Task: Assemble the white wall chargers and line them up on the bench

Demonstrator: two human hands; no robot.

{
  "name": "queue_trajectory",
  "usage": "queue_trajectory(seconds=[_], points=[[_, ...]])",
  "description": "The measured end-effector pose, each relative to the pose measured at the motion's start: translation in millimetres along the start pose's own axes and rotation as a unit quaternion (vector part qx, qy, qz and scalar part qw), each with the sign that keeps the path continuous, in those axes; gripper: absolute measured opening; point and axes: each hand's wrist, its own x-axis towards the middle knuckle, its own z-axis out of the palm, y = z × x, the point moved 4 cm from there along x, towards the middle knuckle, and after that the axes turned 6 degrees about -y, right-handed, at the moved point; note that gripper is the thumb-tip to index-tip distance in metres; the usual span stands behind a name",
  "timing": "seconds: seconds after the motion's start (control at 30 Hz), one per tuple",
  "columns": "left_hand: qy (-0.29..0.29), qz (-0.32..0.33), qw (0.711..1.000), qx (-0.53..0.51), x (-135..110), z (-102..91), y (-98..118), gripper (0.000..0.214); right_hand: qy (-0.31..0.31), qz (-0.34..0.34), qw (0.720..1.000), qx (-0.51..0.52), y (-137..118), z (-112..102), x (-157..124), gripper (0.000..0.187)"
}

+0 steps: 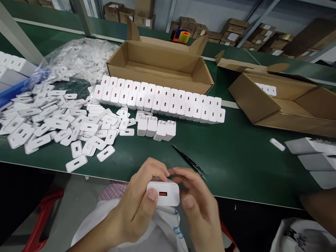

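My left hand (139, 199) is closed around a white USB charger (170, 196), its thumb on the front face beside the orange-red port. Close by on the charger's right, my right hand (198, 206) has its fingers curved and apart; whether its fingertips touch the charger's back is hidden. Black tweezers (190, 161) lie on the green table just beyond my hands. Farther off stand two long rows of white chargers (157, 98) with ports facing up. Several more chargers (154, 128) with prongs up stand in front of them.
Loose white slotted covers (60, 122) are heaped at the left, below a clear plastic bag (78, 57) of more. An open cardboard box (160, 66) stands behind the rows, another cardboard box (283, 101) at right. Grey-white blocks (315, 159) and a person's arm (319, 210) are at far right.
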Motion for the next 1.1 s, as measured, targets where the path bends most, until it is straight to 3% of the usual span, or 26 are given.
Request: queue_trajectory(seconds=[0.1,0.17,0.3,0.47,0.57,0.63,0.7,0.8,0.9,0.97,1.03,1.1], points=[[-0.030,0.017,0.998,0.056,1.5,-0.4,-1.5,0.028,-0.076,0.091,0.986,0.119,11.0,10.6,-1.1,0.035],[-0.049,0.014,0.996,0.070,3.1,-1.4,-3.8,0.028,-0.075,0.091,0.984,0.131,12.9,11.7,-1.1,0.027],[-0.063,-0.022,0.997,0.033,4.2,-2.8,-13.0,0.031,-0.039,0.052,0.997,0.052,13.2,6.6,2.1,0.022],[-0.079,-0.114,0.990,-0.034,1.3,-0.9,-30.4,0.028,-0.092,0.031,0.990,-0.099,9.7,-2.2,7.8,0.015],[-0.089,-0.173,0.979,-0.067,3.1,-1.8,-37.5,0.016,-0.081,-0.100,0.961,-0.246,-5.1,-10.2,6.5,0.017],[-0.101,-0.190,0.973,-0.086,6.9,-2.9,-37.4,0.015,-0.119,-0.161,0.933,-0.300,-11.8,-9.0,2.5,0.021],[-0.119,-0.203,0.967,-0.099,11.2,-3.2,-35.3,0.018,-0.177,-0.157,0.916,-0.323,-12.3,-4.9,-1.5,0.021],[-0.144,-0.235,0.956,-0.102,15.0,-2.6,-35.2,0.026,-0.178,-0.130,0.910,-0.350,-10.8,-4.4,-4.7,0.020],[-0.160,-0.226,0.953,-0.123,17.4,-1.6,-40.5,0.046,-0.128,-0.133,0.924,-0.336,-8.3,-19.1,-1.4,0.013],[-0.168,-0.216,0.952,-0.136,19.3,-1.9,-46.6,0.057,-0.042,-0.137,0.928,-0.344,-4.5,-45.1,6.9,0.007],[-0.176,-0.225,0.949,-0.136,21.1,-3.2,-52.6,0.060,0.098,-0.135,0.906,-0.389,1.5,-82.0,17.7,0.005],[-0.184,-0.239,0.944,-0.132,23.0,-4.8,-54.8,0.059,0.223,-0.140,0.863,-0.431,10.2,-117.7,27.9,0.013]])
